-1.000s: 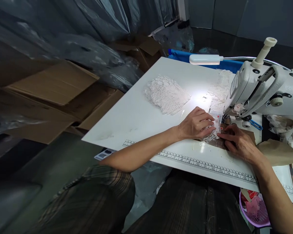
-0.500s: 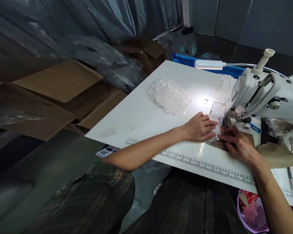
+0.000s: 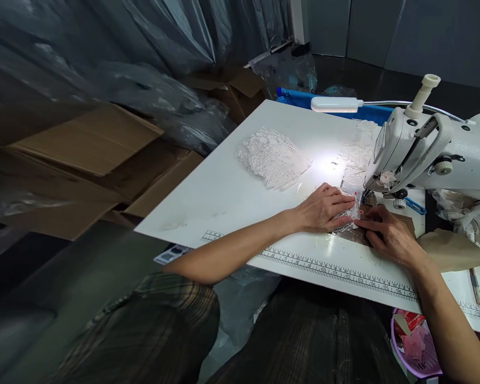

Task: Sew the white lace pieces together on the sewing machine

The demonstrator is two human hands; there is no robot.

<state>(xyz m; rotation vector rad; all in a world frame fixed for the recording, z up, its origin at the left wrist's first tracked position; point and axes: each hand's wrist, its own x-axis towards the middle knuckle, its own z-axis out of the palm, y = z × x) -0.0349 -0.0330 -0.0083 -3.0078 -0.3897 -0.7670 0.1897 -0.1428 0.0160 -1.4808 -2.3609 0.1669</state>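
Lace, white and full of little holes, lies on the table just beside the metal foot of the white sewing machine. The left hand rests on top of the lace, palm down, with its fingers a little apart, so it presses and does not pinch. The right hand is on the other side, fingers bent, with one fingertip at the edge of the lace; I cannot tell if it pinches any. To do this part well, I think both hands should press softly, because thin lace could stretch or bunch up. The left hand can make it lie flat, and the right fingertip can line up the edge so it sits straight by the foot. Fingertips are very near the foot, so they must not slip under it. The brown patch under the hands looks smooth, so the lace should slide well there. The lamp makes its brightest spot past the left hand, so look hard at the edge. More lace pieces lie behind the foot, and they might catch, so watch them too.
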